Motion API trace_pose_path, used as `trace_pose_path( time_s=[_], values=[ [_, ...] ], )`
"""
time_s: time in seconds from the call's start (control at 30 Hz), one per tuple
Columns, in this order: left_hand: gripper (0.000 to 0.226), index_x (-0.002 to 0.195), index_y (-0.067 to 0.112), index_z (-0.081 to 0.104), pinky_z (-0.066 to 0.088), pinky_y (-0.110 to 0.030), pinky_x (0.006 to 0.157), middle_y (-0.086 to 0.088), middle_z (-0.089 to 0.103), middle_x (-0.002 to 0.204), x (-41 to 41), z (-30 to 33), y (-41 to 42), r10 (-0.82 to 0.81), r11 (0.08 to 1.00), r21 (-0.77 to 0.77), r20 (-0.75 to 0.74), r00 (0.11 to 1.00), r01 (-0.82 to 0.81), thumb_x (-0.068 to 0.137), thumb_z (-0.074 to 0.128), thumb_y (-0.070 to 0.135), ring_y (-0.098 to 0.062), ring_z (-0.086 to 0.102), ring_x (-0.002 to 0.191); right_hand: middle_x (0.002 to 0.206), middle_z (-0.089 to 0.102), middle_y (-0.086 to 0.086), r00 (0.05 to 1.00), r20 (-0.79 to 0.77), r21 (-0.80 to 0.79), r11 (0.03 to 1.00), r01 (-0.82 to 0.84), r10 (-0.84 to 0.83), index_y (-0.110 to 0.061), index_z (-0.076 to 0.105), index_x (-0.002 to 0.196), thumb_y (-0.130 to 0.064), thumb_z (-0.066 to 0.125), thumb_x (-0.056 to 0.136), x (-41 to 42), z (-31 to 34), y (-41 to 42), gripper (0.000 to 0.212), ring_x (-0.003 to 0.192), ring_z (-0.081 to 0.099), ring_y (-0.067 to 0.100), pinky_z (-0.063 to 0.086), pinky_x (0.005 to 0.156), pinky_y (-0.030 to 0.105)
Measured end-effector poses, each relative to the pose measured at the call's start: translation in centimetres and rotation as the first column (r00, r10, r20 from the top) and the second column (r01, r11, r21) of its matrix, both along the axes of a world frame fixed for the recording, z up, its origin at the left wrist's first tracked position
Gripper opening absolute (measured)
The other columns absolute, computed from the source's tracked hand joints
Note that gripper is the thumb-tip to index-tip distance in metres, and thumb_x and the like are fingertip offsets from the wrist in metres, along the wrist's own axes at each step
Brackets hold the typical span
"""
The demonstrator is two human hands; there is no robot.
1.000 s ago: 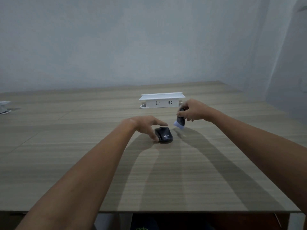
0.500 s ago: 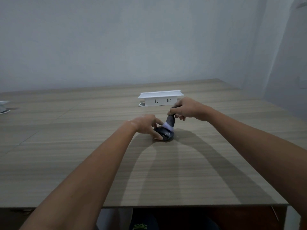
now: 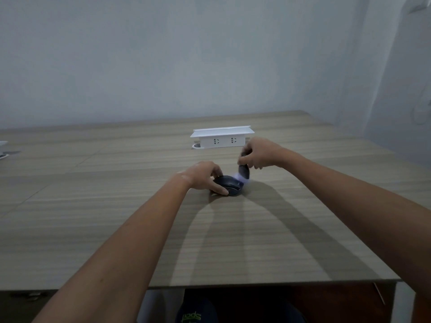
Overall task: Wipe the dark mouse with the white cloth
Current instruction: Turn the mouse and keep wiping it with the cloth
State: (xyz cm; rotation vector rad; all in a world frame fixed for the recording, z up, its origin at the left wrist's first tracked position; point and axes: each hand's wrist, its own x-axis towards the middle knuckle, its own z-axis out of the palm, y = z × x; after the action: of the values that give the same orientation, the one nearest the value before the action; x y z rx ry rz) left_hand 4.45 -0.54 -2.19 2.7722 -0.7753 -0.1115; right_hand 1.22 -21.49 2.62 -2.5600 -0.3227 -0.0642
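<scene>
Two bare hands meet over one mouse [image 3: 229, 188] near the middle of a wood-grain table [image 3: 116, 206]. The mouse, a dark, smooth, rounded shell, lies flat on the tabletop; its long axis seems to run left to right across the view, though blur and the covering fingers leave unclear which end is the front. The left hand [image 3: 203, 174] cups its left side, fingers curled down around the shell and thumb pressed low against the near edge. The right hand [image 3: 258, 153] hangs just above and behind, fingers pinched tight on a dark, stubby handle whose pale, motion-blurred tip, the cloth [image 3: 240, 178], touches the mouse's upper right. One white, box-shaped power strip [image 3: 221, 137] with a flat overhanging top and two sockets facing the camera stands just beyond the hands. Both forearms cast long shadows across the striped surface.
</scene>
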Motion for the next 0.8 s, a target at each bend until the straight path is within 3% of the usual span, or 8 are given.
trace_pose_path(
  time_s=[0.07, 0.13, 0.2, 0.33, 0.37, 0.5, 0.67, 0.8],
  values=[
    [0.066, 0.114, 0.018, 0.067, 0.051, -0.034, 0.091, 0.002, 0.066, 0.111, 0.0, 0.0, -0.1, 0.019, 1.000, -0.020, -0.006, 1.000, -0.019, 0.063, 0.082, 0.057, -0.018, 0.059, 0.105, 0.062, 0.064, 0.002, 0.999, 0.036, -0.027, 1.000, 0.012, -0.011, -0.007, 0.076, 0.081, -0.018, 0.067, 0.084, -0.1, 0.3, 0.1, 0.014, 0.048, 0.054, 0.011, 0.043, 0.044, 0.018],
    [0.064, 0.112, 0.017, 0.067, 0.052, -0.035, 0.089, 0.001, 0.066, 0.108, -0.1, 0.0, -0.2, 0.026, 0.999, -0.026, 0.002, 1.000, -0.025, 0.064, 0.082, 0.057, -0.018, 0.060, 0.101, 0.061, 0.063, 0.001, 0.999, 0.033, 0.088, 0.995, -0.035, 0.032, -0.007, 0.076, 0.083, -0.019, 0.069, 0.086, -0.3, 0.4, 0.5, 0.014, 0.049, 0.054, 0.011, 0.044, 0.044, 0.018],
    [0.064, 0.112, 0.016, 0.067, 0.051, -0.033, 0.087, 0.000, 0.067, 0.108, -0.1, 0.0, -0.3, 0.024, 0.999, -0.022, 0.009, 1.000, -0.023, 0.064, 0.082, 0.056, -0.018, 0.061, 0.100, 0.061, 0.063, 0.001, 0.998, 0.011, 0.092, 0.994, -0.060, 0.059, -0.007, 0.076, 0.085, -0.020, 0.068, 0.086, -0.5, 0.1, 0.7, 0.015, 0.049, 0.054, 0.012, 0.045, 0.045, 0.020],
    [0.064, 0.112, 0.014, 0.069, 0.052, -0.033, 0.085, -0.001, 0.068, 0.108, -0.1, 0.0, -0.3, 0.024, 1.000, -0.012, 0.004, 1.000, -0.024, 0.064, 0.082, 0.055, -0.019, 0.062, 0.101, 0.063, 0.062, 0.002, 0.992, 0.127, -0.212, 0.977, 0.018, 0.010, -0.008, 0.077, 0.082, -0.016, 0.068, 0.082, -0.6, -0.1, -0.2, 0.013, 0.061, 0.057, 0.017, 0.039, 0.049, 0.023],
    [0.064, 0.112, 0.014, 0.069, 0.052, -0.033, 0.085, -0.001, 0.069, 0.107, 0.0, 0.0, -0.3, 0.025, 1.000, -0.010, 0.002, 1.000, -0.025, 0.064, 0.082, 0.055, -0.019, 0.062, 0.101, 0.062, 0.061, 0.000, 0.989, 0.149, -0.209, 0.978, 0.013, 0.019, -0.009, 0.077, 0.082, -0.017, 0.069, 0.082, -0.7, -0.1, -0.3, 0.012, 0.060, 0.056, 0.016, 0.039, 0.051, 0.024],
    [0.060, 0.111, 0.014, 0.068, 0.044, -0.027, 0.075, 0.001, 0.067, 0.103, -0.2, 0.1, -0.4, 0.020, 1.000, 0.004, 0.025, 0.999, -0.020, 0.067, 0.081, 0.053, -0.018, 0.060, 0.094, 0.061, 0.062, -0.001, 0.993, 0.056, 0.052, 0.993, -0.107, 0.104, -0.012, 0.076, 0.086, -0.024, 0.069, 0.088, -1.3, -0.2, -0.1, 0.014, 0.050, 0.054, 0.011, 0.047, 0.049, 0.022],
    [0.059, 0.108, 0.013, 0.071, 0.042, -0.025, 0.070, 0.000, 0.070, 0.099, -0.3, -0.1, -0.5, 0.039, 0.999, -0.015, 0.023, 0.999, -0.038, 0.066, 0.082, 0.052, -0.018, 0.061, 0.089, 0.062, 0.061, -0.004, 0.985, 0.162, -0.176, 0.984, -0.037, 0.066, -0.011, 0.076, 0.081, -0.018, 0.068, 0.082, -1.2, -0.3, -0.6, 0.011, 0.057, 0.055, 0.012, 0.043, 0.058, 0.028],
    [0.059, 0.107, 0.013, 0.071, 0.041, -0.024, 0.064, 0.002, 0.068, 0.094, -0.4, 0.0, -0.6, 0.042, 0.999, -0.013, 0.032, 0.999, -0.042, 0.065, 0.082, 0.053, -0.017, 0.058, 0.084, 0.063, 0.062, 0.000, 0.992, 0.073, 0.000, 0.994, -0.107, 0.106, -0.012, 0.077, 0.086, -0.024, 0.070, 0.085, -1.8, -0.2, -0.3, 0.014, 0.054, 0.054, 0.013, 0.047, 0.052, 0.025]
  ],
)
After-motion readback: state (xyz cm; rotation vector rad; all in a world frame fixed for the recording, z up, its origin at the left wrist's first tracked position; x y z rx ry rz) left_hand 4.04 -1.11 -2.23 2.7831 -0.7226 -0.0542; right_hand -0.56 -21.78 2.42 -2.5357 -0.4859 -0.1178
